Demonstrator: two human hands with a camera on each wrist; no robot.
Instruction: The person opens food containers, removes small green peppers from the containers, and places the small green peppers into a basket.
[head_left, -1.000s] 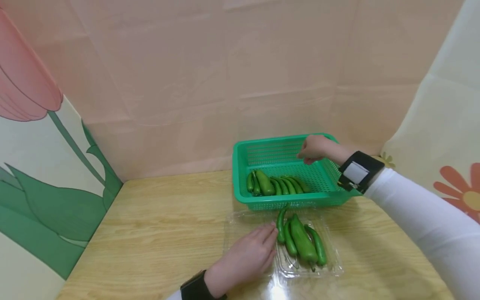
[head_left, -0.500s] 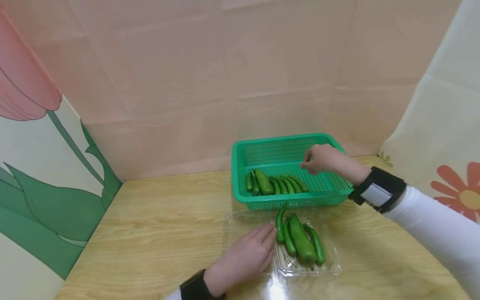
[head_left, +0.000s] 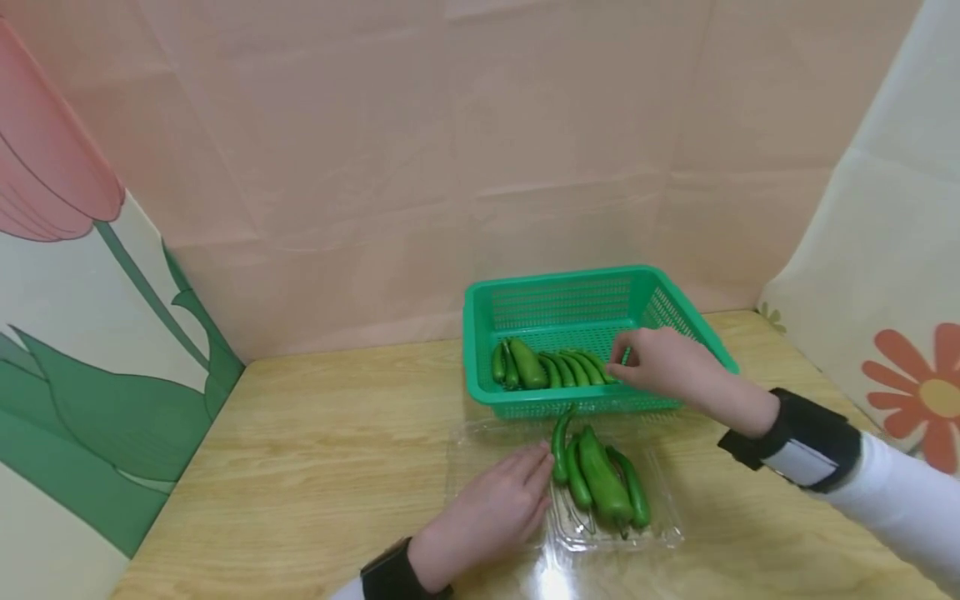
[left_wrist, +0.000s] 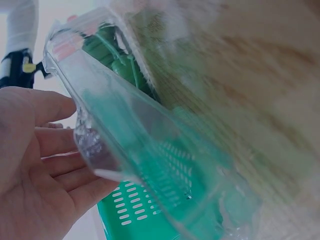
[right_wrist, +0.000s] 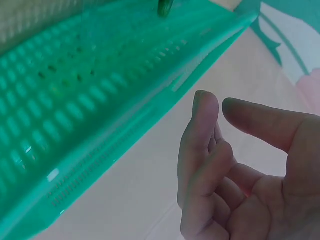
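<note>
My left hand (head_left: 491, 504) lies over a clear plastic clamshell box (head_left: 660, 533), its fingers straight and close together beside the leftmost pepper. In the left wrist view, fingertips (left_wrist: 70, 107) meet the edge of the clear plastic. Several green peppers lie in the box's right half: a thick one (head_left: 603, 483) among thinner ones (head_left: 633, 487). My right hand (head_left: 667, 362) hovers over the front right part of a green basket (head_left: 558, 287), holding nothing. Its fingers are bent loosely, with a small gap between thumb and index in the right wrist view.
Several green peppers (head_left: 528, 367) lie in a row along the basket's front left inside. The basket stands at the back of the wooden table (head_left: 337, 442), close to a pink cloth backdrop (head_left: 337, 167). Printed flower cloths (head_left: 922, 250) hang at the sides.
My right hand has drawn back from the basket's rear toward its front right rim, moving nearer and slightly right. The left hand and the peppers stay in place.
</note>
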